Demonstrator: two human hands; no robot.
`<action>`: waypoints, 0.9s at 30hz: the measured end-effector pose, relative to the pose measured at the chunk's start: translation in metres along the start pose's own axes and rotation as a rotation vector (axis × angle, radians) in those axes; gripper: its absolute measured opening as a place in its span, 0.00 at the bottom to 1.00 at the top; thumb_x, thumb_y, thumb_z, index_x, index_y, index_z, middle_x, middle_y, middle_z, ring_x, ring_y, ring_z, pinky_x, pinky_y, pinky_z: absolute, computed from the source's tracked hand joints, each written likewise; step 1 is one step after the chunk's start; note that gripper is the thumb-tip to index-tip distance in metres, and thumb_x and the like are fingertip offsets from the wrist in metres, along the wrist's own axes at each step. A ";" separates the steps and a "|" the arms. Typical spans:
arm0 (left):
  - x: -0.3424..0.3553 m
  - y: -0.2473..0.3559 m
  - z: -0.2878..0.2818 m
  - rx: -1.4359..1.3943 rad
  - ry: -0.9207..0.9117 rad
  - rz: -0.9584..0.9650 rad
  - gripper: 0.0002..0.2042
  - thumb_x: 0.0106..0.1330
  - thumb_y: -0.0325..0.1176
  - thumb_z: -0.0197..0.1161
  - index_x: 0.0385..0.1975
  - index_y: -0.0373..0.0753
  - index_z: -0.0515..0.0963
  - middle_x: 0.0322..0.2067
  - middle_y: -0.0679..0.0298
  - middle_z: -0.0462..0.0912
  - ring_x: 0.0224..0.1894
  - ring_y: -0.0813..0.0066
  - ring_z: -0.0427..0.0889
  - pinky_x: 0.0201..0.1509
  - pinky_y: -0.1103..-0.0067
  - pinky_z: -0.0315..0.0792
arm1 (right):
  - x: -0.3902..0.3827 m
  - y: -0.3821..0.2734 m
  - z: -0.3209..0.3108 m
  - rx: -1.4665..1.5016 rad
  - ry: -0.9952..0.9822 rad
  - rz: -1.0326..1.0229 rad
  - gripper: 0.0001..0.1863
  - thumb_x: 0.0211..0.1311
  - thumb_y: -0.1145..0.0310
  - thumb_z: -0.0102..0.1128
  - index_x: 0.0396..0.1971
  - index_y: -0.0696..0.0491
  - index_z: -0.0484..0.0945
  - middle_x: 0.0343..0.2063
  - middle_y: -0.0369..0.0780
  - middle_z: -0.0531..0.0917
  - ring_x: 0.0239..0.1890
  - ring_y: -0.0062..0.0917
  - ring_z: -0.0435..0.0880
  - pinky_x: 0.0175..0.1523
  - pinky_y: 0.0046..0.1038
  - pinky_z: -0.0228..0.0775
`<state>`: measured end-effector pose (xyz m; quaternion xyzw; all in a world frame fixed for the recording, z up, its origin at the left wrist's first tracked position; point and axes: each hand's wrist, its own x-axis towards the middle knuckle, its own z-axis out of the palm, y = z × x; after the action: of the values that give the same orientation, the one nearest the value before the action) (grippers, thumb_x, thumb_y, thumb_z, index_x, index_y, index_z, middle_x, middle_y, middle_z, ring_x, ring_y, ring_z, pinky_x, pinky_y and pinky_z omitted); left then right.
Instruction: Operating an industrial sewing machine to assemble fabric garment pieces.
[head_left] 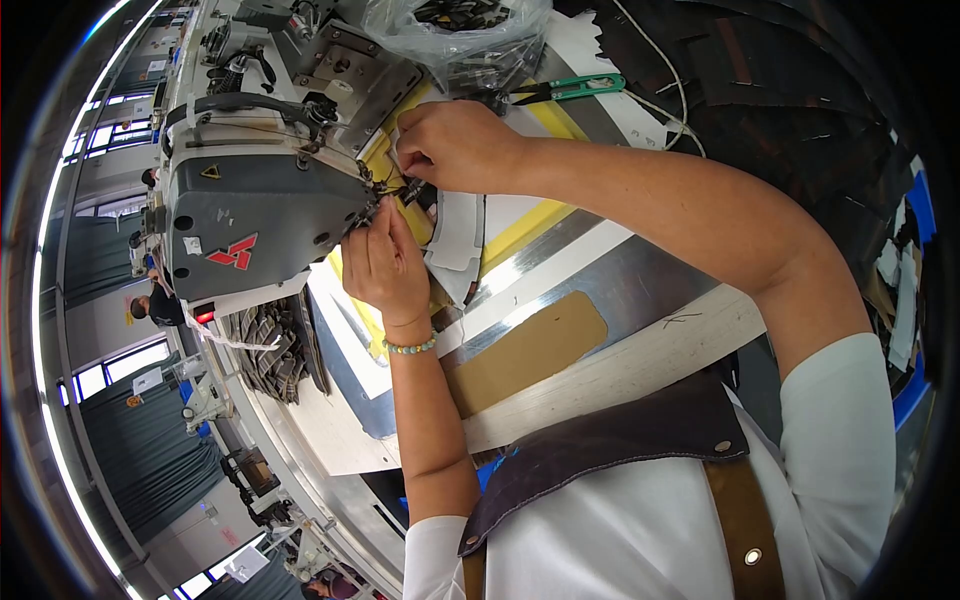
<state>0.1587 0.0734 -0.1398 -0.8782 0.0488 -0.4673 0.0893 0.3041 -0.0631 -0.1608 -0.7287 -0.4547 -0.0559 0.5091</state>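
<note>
A grey and white sewing machine [255, 215] stands at the left, its needle end [384, 188] between my two hands. My left hand [385, 265], with a bead bracelet [410, 347] at the wrist, pinches just below the needle parts. From the right, my right hand [462, 147] reaches across with its fingers curled and thumb and fingertips together beside the same parts. Whatever either hand pinches is too small to make out. A pale grey, dark-edged piece [458, 232] lies under the needle end, on the yellow-edged work surface.
Green-handled thread snips [575, 88] lie behind my right forearm, near a clear plastic bag [455, 45] of dark pieces. A stack of dark pieces [268, 350] sits left of the machine bed. A brown pad [530, 352] lies at the front. Dark sheets [770, 90] fill the far right.
</note>
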 end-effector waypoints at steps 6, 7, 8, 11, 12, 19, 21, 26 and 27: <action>-0.002 -0.003 0.002 -0.021 0.005 0.000 0.05 0.62 0.24 0.79 0.35 0.38 0.89 0.19 0.69 0.70 0.20 0.72 0.68 0.24 0.72 0.64 | 0.000 0.000 0.001 0.009 -0.004 -0.009 0.02 0.55 0.70 0.70 0.28 0.49 0.89 0.35 0.36 0.86 0.40 0.37 0.88 0.44 0.40 0.81; -0.002 -0.002 0.002 -0.022 0.003 0.003 0.05 0.62 0.24 0.79 0.35 0.38 0.89 0.19 0.69 0.70 0.20 0.72 0.68 0.24 0.72 0.64 | 0.000 0.002 0.002 0.030 0.015 -0.027 0.04 0.56 0.70 0.70 0.30 0.49 0.90 0.35 0.36 0.86 0.41 0.37 0.88 0.45 0.40 0.81; -0.002 -0.002 0.002 -0.019 -0.002 -0.005 0.05 0.62 0.24 0.79 0.36 0.39 0.90 0.19 0.69 0.70 0.20 0.72 0.68 0.24 0.72 0.65 | 0.000 0.001 0.003 0.029 0.014 -0.027 0.04 0.56 0.70 0.70 0.30 0.49 0.90 0.35 0.36 0.86 0.41 0.37 0.88 0.45 0.40 0.81; -0.003 -0.002 0.002 -0.014 0.000 -0.013 0.06 0.62 0.24 0.79 0.37 0.40 0.90 0.19 0.68 0.71 0.21 0.71 0.69 0.25 0.72 0.66 | 0.000 -0.001 0.006 0.091 0.035 -0.049 0.08 0.57 0.70 0.70 0.37 0.48 0.91 0.36 0.36 0.86 0.42 0.36 0.89 0.46 0.39 0.81; -0.003 -0.002 0.002 -0.012 0.006 -0.012 0.06 0.62 0.24 0.79 0.37 0.41 0.91 0.19 0.68 0.72 0.21 0.71 0.70 0.25 0.72 0.66 | 0.000 -0.001 0.006 0.103 0.020 -0.076 0.09 0.58 0.69 0.72 0.39 0.49 0.91 0.37 0.37 0.85 0.42 0.36 0.89 0.47 0.38 0.81; -0.003 -0.005 0.002 0.016 0.024 -0.015 0.06 0.61 0.25 0.80 0.36 0.42 0.91 0.20 0.69 0.73 0.21 0.70 0.71 0.26 0.71 0.68 | 0.000 -0.001 0.005 0.114 -0.012 -0.110 0.09 0.59 0.69 0.74 0.39 0.51 0.90 0.38 0.37 0.85 0.41 0.36 0.88 0.47 0.36 0.80; -0.004 -0.005 0.003 0.020 0.023 -0.027 0.06 0.61 0.26 0.80 0.36 0.43 0.91 0.20 0.69 0.73 0.21 0.70 0.72 0.26 0.71 0.68 | 0.001 -0.003 0.004 0.110 -0.022 -0.106 0.08 0.59 0.68 0.74 0.39 0.51 0.90 0.37 0.37 0.85 0.41 0.36 0.88 0.47 0.36 0.80; -0.006 -0.005 0.003 0.064 0.010 -0.022 0.05 0.62 0.28 0.80 0.35 0.44 0.91 0.20 0.69 0.74 0.22 0.69 0.73 0.27 0.71 0.69 | 0.000 -0.003 0.004 0.104 -0.019 -0.113 0.08 0.59 0.68 0.74 0.38 0.50 0.90 0.37 0.37 0.85 0.41 0.36 0.88 0.46 0.37 0.80; -0.006 -0.004 0.002 0.072 -0.002 -0.031 0.05 0.62 0.28 0.80 0.35 0.44 0.91 0.21 0.69 0.75 0.22 0.69 0.74 0.27 0.71 0.70 | 0.000 -0.002 0.004 0.097 -0.027 -0.111 0.08 0.60 0.67 0.74 0.38 0.50 0.91 0.37 0.37 0.85 0.41 0.36 0.88 0.46 0.37 0.80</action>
<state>0.1574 0.0790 -0.1451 -0.8757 0.0179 -0.4690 0.1136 0.3009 -0.0597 -0.1612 -0.6775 -0.5033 -0.0521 0.5338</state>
